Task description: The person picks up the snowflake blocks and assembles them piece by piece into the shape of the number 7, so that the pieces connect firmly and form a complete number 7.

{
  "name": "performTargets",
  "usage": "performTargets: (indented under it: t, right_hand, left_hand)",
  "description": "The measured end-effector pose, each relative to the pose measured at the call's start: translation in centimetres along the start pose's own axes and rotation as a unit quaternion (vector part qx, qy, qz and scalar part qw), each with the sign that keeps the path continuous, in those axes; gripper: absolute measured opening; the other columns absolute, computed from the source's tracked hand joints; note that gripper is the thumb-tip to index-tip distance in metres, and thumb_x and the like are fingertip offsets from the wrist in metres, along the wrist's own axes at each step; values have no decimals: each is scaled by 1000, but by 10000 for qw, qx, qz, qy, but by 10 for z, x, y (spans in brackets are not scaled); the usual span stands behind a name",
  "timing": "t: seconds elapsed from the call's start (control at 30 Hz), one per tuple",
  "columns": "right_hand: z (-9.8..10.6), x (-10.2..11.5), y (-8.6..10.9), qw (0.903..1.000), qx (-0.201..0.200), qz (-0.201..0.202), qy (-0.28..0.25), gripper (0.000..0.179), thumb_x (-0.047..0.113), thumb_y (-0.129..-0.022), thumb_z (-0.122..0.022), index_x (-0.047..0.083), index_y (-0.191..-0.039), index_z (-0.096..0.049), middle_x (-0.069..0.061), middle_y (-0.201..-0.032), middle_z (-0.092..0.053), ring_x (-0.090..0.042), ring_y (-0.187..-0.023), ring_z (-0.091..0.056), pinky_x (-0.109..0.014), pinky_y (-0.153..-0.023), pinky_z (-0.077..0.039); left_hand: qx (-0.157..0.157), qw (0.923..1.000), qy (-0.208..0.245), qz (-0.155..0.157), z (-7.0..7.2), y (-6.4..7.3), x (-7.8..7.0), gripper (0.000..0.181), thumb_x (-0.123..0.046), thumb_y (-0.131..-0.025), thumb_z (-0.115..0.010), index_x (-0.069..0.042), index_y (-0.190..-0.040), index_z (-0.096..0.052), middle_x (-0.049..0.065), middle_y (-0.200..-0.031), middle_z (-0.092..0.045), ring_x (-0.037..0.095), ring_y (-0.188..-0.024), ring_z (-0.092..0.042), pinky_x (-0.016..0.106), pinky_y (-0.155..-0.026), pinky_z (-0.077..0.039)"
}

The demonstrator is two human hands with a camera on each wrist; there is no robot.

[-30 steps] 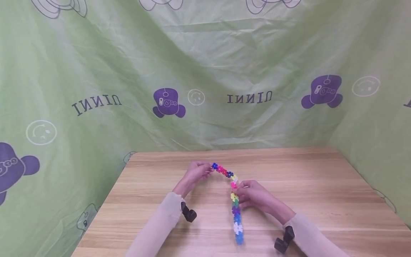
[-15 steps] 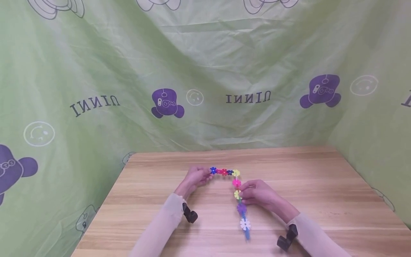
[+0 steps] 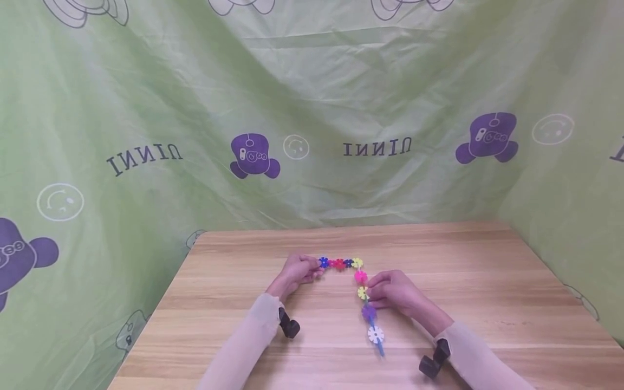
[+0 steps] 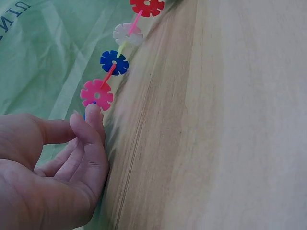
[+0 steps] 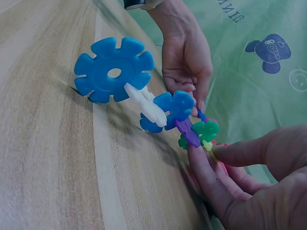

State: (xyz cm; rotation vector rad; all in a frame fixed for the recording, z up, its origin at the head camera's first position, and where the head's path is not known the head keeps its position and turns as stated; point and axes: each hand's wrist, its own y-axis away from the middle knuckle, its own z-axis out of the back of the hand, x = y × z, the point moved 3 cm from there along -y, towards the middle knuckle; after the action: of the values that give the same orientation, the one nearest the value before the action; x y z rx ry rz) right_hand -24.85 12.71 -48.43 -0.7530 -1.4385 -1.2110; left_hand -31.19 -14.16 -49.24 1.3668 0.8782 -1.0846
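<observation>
A chain of notched plastic snowflake discs (image 3: 361,277), joined slot to slot in many colours, bends in a corner over the table in the head view. My left hand (image 3: 294,271) pinches the dark blue disc (image 3: 324,262) at its far left end. Partway down the chain, my right hand (image 3: 397,292) pinches it by a yellow disc (image 3: 363,293). Past that grip, purple, white and blue discs stretch toward me. In the right wrist view the large blue end disc (image 5: 114,72) hangs free beside a white one (image 5: 146,104). My left fingertips cover most of the end disc in the left wrist view.
The chain is over a wood-grain table (image 3: 234,346). A green cloth (image 3: 322,81) with purple figures hangs behind it and along both sides. Black wrist mounts (image 3: 290,324) stick out below the sleeves.
My left hand has come slightly lower, toward me. The far part of the chain has levelled into a sharper corner, and its near end has swung right. Both hands keep their grip.
</observation>
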Motion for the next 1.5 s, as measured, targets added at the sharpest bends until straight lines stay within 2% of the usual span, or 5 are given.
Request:
performTargets:
  t: [0.6, 0.83, 1.13, 1.27, 1.5]
  right_hand:
    - [-4, 2, 1, 9986, -493, 19, 167, 23, -15, -85, -67, -16, -107, -61, -20, -92, -68, -20, -73, -74, -37, -73, -68]
    - [-3, 1, 2, 9987, -473, -14, 185, 19, -13, -89, -64, -17, -107, -60, -21, -91, -69, -21, -76, -74, -37, -74, -68]
    - [3, 0, 14, 9952, -560, -189, 785, 20, -9, -92, -64, -13, -111, -60, -23, -94, -71, -23, -78, -73, -38, -72, -68]
    - [5, -2, 25, 9946, -458, -162, 922, 18, -8, -93, -63, -12, -110, -60, -22, -93, -70, -24, -75, -73, -40, -71, -68]
    - [4, -12, 49, 9957, 235, -156, 882, 14, 1, -99, -60, -12, -104, -60, -19, -87, -70, -23, -69, -73, -41, -69, -68]
  left_hand:
    - [53, 9996, -271, -11, 1, 2, 0, 24, -3, -100, -65, 9, -120, -71, 13, -89, -80, 6, -65, -69, 15, -58, -54]
    - [26, 9996, -290, 1, 1, 2, 0, 26, -5, -101, -65, 9, -122, -70, 11, -90, -79, 5, -65, -68, 14, -57, -53]
    - [18, 9998, -216, 33, 2, 2, 1, 27, -3, -101, -64, 10, -124, -69, 8, -85, -78, 5, -64, -68, 13, -55, -52]
    - [44, 9998, -196, -3, 2, 1, 2, 26, -2, -100, -64, 11, -123, -69, 7, -84, -77, 5, -64, -67, 13, -56, -51]
    - [16, 9997, -204, 98, 3, 1, 5, 26, -4, -100, -65, 9, -123, -70, 9, -89, -77, 6, -68, -69, 14, -59, -54]
